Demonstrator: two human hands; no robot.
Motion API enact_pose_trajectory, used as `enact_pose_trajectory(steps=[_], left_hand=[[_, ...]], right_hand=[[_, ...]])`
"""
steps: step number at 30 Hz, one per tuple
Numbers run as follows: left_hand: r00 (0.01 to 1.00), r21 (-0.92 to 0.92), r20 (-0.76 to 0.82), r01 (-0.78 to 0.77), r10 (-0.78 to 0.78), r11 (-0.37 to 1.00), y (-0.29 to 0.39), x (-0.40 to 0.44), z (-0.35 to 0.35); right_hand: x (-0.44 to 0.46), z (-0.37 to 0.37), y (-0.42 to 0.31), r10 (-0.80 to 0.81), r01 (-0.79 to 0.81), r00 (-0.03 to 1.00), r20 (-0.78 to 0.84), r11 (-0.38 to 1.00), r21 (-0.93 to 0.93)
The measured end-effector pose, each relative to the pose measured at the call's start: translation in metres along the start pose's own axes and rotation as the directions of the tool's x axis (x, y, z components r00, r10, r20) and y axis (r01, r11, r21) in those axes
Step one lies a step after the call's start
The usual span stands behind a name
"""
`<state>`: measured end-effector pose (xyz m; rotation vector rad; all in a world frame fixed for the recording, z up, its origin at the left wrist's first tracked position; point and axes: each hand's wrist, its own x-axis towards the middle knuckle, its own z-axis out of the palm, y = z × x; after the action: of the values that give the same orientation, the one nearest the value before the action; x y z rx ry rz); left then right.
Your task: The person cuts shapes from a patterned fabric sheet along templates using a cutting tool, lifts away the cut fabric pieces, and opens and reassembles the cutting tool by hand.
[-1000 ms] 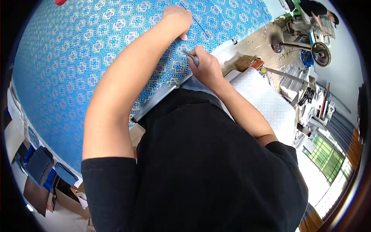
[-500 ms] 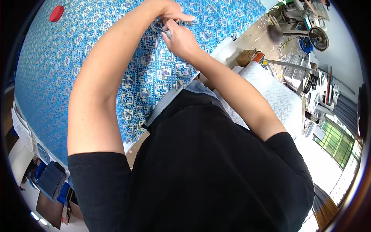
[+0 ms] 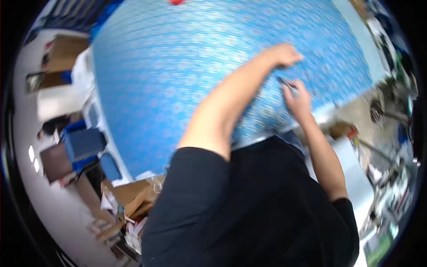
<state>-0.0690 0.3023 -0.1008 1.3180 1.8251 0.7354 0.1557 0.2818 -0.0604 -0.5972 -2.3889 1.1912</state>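
Note:
A blue patterned cloth [image 3: 169,58] is spread over the table under both hands, its print smeared by motion. My right hand [image 3: 299,99], near the cloth's near edge, is closed around a slim dark pointed tool [image 3: 285,83] whose exact kind I cannot make out. The tool's tip points up and to the left, beyond the fingers. Farther up the cloth lies my left hand [image 3: 286,54], apart from the right one. Its fingers look curled, with one digit stretched to the right, and whatever they may hold is hidden.
A red object [image 3: 176,2] sits on the cloth at the top edge of the view. Chairs [image 3: 86,144] and cardboard [image 3: 133,198] stand beyond the table's left end. To the right are a pale padded surface [image 3: 351,164] and a handwheel [image 3: 376,110] on the floor side.
The view has swung left, so the table and both arms appear farther right and lower. My hands, close together before, are now apart. The tool is still in my right hand.

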Motion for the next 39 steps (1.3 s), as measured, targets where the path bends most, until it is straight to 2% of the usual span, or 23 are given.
enact_pose_trajectory(steps=[1, 2, 3, 5, 7, 9, 11, 12, 16, 17, 19, 20, 21, 24, 25, 27, 30, 32, 34, 35, 37, 38, 39], left_hand=[[0.953, 0.060, -0.280, -0.102, 0.114, 0.993, -0.009, -0.014, 0.012], [0.920, 0.079, -0.379, -0.072, 0.097, 0.994, -0.013, -0.027, 0.018], [0.837, 0.225, -0.515, -0.075, 0.184, 0.972, -0.016, -0.043, 0.029], [0.843, 0.220, -0.534, 0.070, 0.060, 0.973, 0.000, -0.082, 0.041], [0.774, 0.198, -0.633, 0.127, 0.027, 0.972, 0.022, -0.097, 0.057], [0.678, 0.107, -0.734, 0.174, -0.040, 0.979, 0.035, -0.110, 0.075], [0.637, 0.080, -0.765, 0.247, -0.099, 0.966, 0.041, -0.118, 0.083], [0.605, 0.054, -0.782, 0.303, -0.149, 0.951, 0.044, -0.122, 0.085], [0.485, -0.017, -0.824, 0.495, -0.292, 0.869, 0.040, -0.165, 0.081], [0.414, -0.030, -0.855, 0.560, -0.311, 0.828, 0.035, -0.184, 0.079], [0.265, -0.120, -0.887, 0.658, -0.378, 0.743, 0.013, -0.222, 0.080], [0.135, -0.172, -0.910, 0.736, -0.391, 0.655, 0.007, -0.242, 0.084], [0.061, -0.245, -0.877, 0.797, -0.477, 0.552, 0.018, -0.260, 0.075], [-0.094, -0.312, -0.872, 0.862, -0.481, 0.399, 0.028, -0.291, 0.086], [-0.058, -0.285, -0.876, 0.863, -0.479, 0.417, 0.035, -0.279, 0.091], [0.145, -0.100, -0.923, 0.805, -0.357, 0.585, 0.053, -0.260, 0.099], [0.491, 0.130, -0.850, 0.548, -0.192, 0.826, 0.074, -0.189, 0.111], [0.546, 0.260, -0.820, 0.622, -0.171, 0.738, 0.096, -0.136, 0.127], [0.591, 0.344, -0.800, 0.595, -0.104, 0.726, 0.095, -0.100, 0.128], [0.634, 0.352, -0.772, 0.489, -0.048, 0.798, 0.097, -0.079, 0.115], [0.661, 0.361, -0.750, 0.442, -0.026, 0.821, 0.094, -0.067, 0.106], [0.686, 0.356, -0.727, 0.418, -0.033, 0.836, 0.100, -0.067, 0.100], [0.688, 0.379, -0.726, 0.436, -0.031, 0.816, 0.098, -0.065, 0.095]], right_hand=[[-0.017, -0.009, 0.017, -0.065, 0.066, 0.998, -0.025, 0.996, 0.066], [-0.033, -0.021, 0.033, -0.072, 0.074, 0.996, -0.056, 0.997, 0.029], [-0.049, -0.038, 0.040, 0.045, -0.038, 0.998, -0.043, 0.989, 0.144], [-0.068, -0.056, 0.083, 0.185, -0.141, 0.982, -0.045, 0.863, 0.485], [-0.061, -0.079, 0.112, 0.242, -0.168, 0.965, -0.100, 0.864, 0.475], [-0.034, -0.100, 0.119, 0.207, -0.134, 0.971, -0.118, 0.883, 0.450], [-0.001, -0.121, 0.131, 0.149, -0.076, 0.975, -0.168, 0.923, 0.377], [0.018, -0.126, 0.148, 0.097, -0.011, 0.978, -0.184, 0.907, 0.421], [0.075, -0.152, 0.177, 0.145, -0.068, 0.977, -0.154, 0.907, 0.416], [0.083, -0.154, 0.179, 0.143, -0.066, 0.978, -0.154, 0.905, 0.420], [0.095, -0.167, 0.188, 0.117, -0.074, 0.984, -0.135, 0.954, 0.291], [0.097, -0.168, 0.192, 0.125, -0.078, 0.982, -0.139, 0.949, 0.306], [0.096, -0.168, 0.195, 0.148, -0.083, 0.970, -0.194, 0.948, 0.308], [0.095, -0.167, 0.193, 0.135, -0.078, 0.974, -0.181, 0.954, 0.290], [0.092, -0.163, 0.190, 0.115, -0.056, 0.979, -0.166, 0.943, 0.327], [0.090, -0.162, 0.184, 0.113, -0.049, 0.980, -0.161, 0.932, 0.360], [0.091, -0.165, 0.178, 0.114, -0.071, 0.987, -0.110, 0.939, 0.338], [0.090, -0.166, 0.170, 0.148, -0.105, 0.984, -0.103, 0.934, 0.342], [0.093, -0.164, 0.184, 0.147, -0.101, 0.982, -0.116, 0.938, 0.331], [0.089, -0.170, 0.187, 0.165, -0.117, 0.978, -0.130, 0.942, 0.314], [0.093, -0.165, 0.177, 0.174, -0.120, 0.976, -0.127, 0.929, 0.349], [0.094, -0.165, 0.182, 0.209, -0.166, 0.970, -0.125, 0.944, 0.286], [0.098, -0.159, 0.187, 0.137, -0.080, 0.973, -0.186, 0.956, 0.283]])
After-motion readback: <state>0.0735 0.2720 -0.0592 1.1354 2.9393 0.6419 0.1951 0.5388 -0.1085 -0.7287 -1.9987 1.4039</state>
